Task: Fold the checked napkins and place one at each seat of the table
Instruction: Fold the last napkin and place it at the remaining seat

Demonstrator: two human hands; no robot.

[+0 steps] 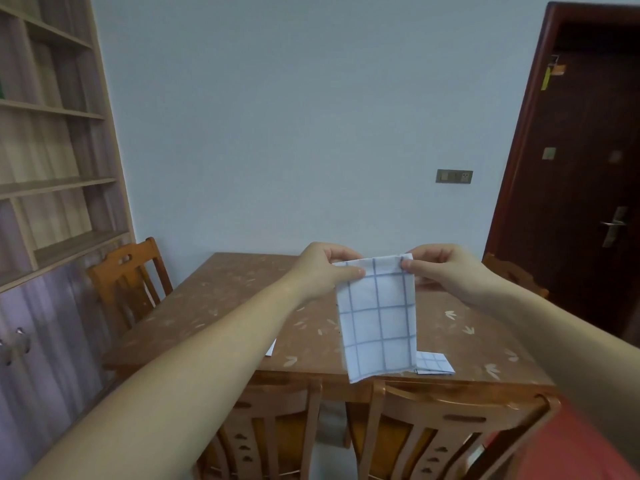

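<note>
My left hand (323, 271) and right hand (438, 271) each pinch a top corner of the checked napkin (377, 317), which hangs limp, light and soft.

A pale blue wall (277, 116) backs the room, with a wooden bookshelf (52, 185) at left and a dark brown door (588, 168) at right. Wooden chairs (450, 420) stand round a brown, leaf-patterned bench (225, 306).
</note>
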